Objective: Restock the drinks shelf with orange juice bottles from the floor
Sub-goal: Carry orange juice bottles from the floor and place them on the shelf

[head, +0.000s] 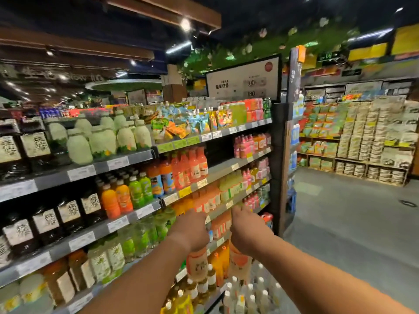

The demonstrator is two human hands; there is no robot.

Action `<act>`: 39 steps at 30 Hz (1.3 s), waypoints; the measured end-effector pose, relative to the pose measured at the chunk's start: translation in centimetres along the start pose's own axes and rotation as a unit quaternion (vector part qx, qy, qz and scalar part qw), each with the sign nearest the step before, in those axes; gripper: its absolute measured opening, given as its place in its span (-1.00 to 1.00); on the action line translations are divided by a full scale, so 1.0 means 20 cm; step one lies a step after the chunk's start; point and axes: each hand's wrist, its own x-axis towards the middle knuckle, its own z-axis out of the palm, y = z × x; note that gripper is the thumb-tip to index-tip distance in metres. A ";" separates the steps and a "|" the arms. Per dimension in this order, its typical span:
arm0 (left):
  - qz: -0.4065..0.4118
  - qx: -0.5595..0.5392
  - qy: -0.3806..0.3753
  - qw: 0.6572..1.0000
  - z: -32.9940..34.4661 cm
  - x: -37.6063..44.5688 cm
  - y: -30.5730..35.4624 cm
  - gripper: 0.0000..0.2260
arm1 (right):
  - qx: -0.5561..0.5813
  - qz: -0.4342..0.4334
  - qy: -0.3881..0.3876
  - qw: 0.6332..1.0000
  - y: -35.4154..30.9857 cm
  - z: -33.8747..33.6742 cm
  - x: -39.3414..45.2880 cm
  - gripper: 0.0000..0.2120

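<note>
Each hand carried a bottle by the neck. The left hand point(192, 232) was curled round the top of one orange juice bottle point(197, 264), and the right hand point(246, 232) gripped the top of a second bottle point(240, 265); both bottles hung below the fists, in front of the drinks shelf point(127, 219) and level with its lower tiers. Neither bottle was on a shelf yet.

As for progress, this looked like the middle of the job: two bottles were lifted off the floor and brought to the shelving, with the placing left to do. A row of similar pale-orange bottles point(213, 200) stood on the tier just beyond the hands, and that seemed the likely slot, though blur made the labels hard to match with any confidence. Whether more stock waited on the floor could not be seen, since the floor by the feet was out of view.

The carried bottles were clear plastic, slim and tall, filled with pale orange liquid and wrapped in a light paper-like label. The shelves were grey metal with white price tags along their front edges. Higher up sat round, squat jars point(102, 141) with a bumpy pale surface, and dark bottles point(45, 225) with cream labels filled the left side.
</note>
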 end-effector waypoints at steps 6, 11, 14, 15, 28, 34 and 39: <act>-0.024 -0.031 0.042 0.998 0.04 0.61 0.19 -0.78 | -0.020 -0.029 0.007 0.999 0.36 -0.07 0.52 -0.70; -0.091 -0.066 0.077 0.991 0.11 1.07 0.38 -0.77 | -0.019 -0.080 -0.011 0.997 0.70 -0.09 0.99 -0.63; -0.129 -0.075 0.090 0.985 0.12 1.34 0.49 -0.75 | -0.008 -0.097 -0.029 0.995 0.86 -0.09 1.31 -0.64; -0.138 -0.073 0.092 0.983 0.13 1.42 0.53 -0.73 | -0.007 -0.106 -0.032 0.994 0.91 -0.09 1.41 -0.62; -0.209 -0.003 0.090 0.974 0.19 2.45 0.55 -0.74 | -0.002 -0.189 -0.036 0.981 1.20 -0.01 2.58 -0.68; -0.253 0.016 0.154 0.955 0.14 2.83 0.54 -0.75 | 0.046 -0.222 0.004 0.974 1.28 -0.04 3.05 -0.66; -0.280 0.044 0.239 0.929 0.21 3.10 0.60 -0.78 | 0.090 -0.307 0.097 0.943 1.35 -0.02 3.37 -0.67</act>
